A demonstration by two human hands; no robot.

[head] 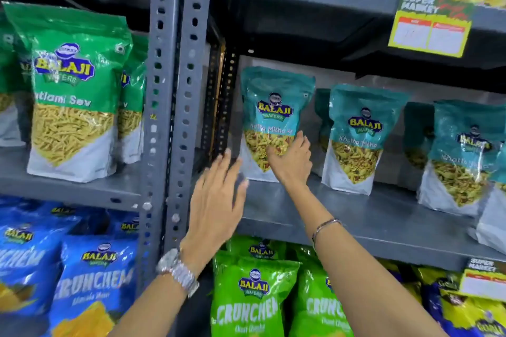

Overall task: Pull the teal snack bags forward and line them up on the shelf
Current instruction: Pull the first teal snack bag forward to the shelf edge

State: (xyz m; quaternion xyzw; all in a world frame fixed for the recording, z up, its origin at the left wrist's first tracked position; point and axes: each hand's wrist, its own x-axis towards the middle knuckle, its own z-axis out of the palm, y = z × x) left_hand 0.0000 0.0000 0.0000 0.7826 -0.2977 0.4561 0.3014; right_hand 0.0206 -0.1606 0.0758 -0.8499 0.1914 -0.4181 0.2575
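Three teal snack bags stand upright on the grey metal shelf (356,224). The leftmost teal bag (275,107) stands far back, the middle teal bag (361,128) further forward, the right teal bag (462,150) nearest the front edge. More teal bags hide behind them. My right hand (290,159) lies flat against the lower front of the leftmost bag, fingers spread, not clearly gripping it. Blurred by motion, my left hand (216,200) hovers open just left of that bag, near the shelf's front edge, holding nothing.
A perforated grey upright post (189,90) stands left of the teal bags. Green sev bags (74,85) fill the left bay. Blue bags (90,282) and lime-green bags (246,295) sit on the shelf below. A yellow price tag (430,33) hangs above.
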